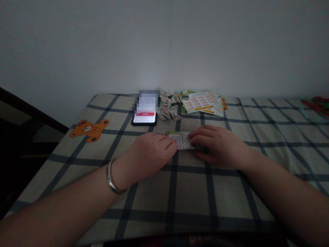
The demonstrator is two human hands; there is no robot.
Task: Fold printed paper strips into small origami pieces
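A small printed piece of paper (181, 141), white and green with a straight lower edge, lies between my two hands just above the checked cloth. My left hand (155, 151), with a silver bangle (112, 179) on its wrist, has its fingers closed on the paper's left end. At the right end, my right hand (217, 145) grips the paper with bent fingers, the thumb below. Both hands cover parts of the paper, so its full shape is hidden.
Beyond my hands lie a lit phone (145, 115), several crumpled folded paper pieces (168, 106) and a stack of printed sheets (202, 102) by the wall. An orange bear figure (88, 129) is on the tablecloth (144, 202) at left. Red and green stringy stuff (320, 104) sits far right.
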